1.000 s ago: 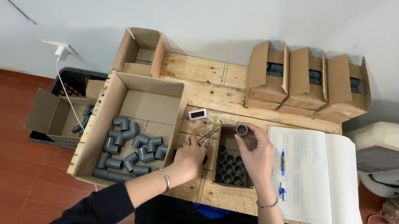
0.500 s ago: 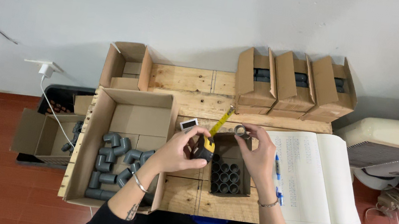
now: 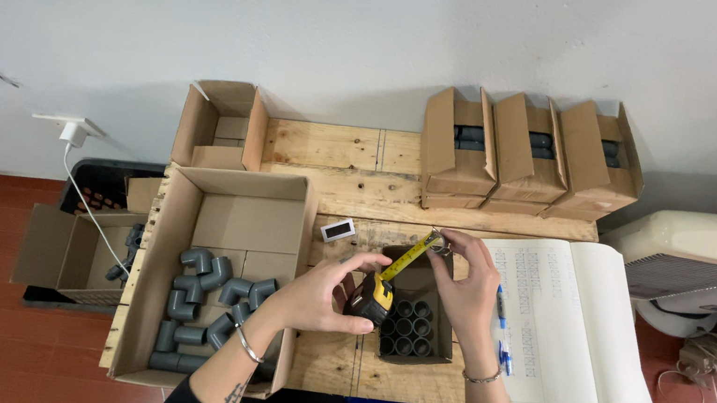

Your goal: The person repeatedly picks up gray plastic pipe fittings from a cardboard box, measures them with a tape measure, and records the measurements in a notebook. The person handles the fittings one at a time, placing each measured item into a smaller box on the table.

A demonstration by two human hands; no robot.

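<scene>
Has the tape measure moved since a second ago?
Yes. The tape measure is lifted off the table in the left hand, its blade pulled across the small box to the right hand.

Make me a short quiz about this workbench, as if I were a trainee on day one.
1. True or false: the left hand holds a yellow-and-black tape measure.
2. The extended yellow tape blade reaches toward which hand?
3. Where do the grey plastic elbow pipe fittings lie: A) large open cardboard box, B) open white ledger book, C) small cardboard box of upright grey tubes?

Key: 1 true. 2 the right hand, which pinches a small grey ring-shaped fitting at the blade's tip. 3 A.
</scene>
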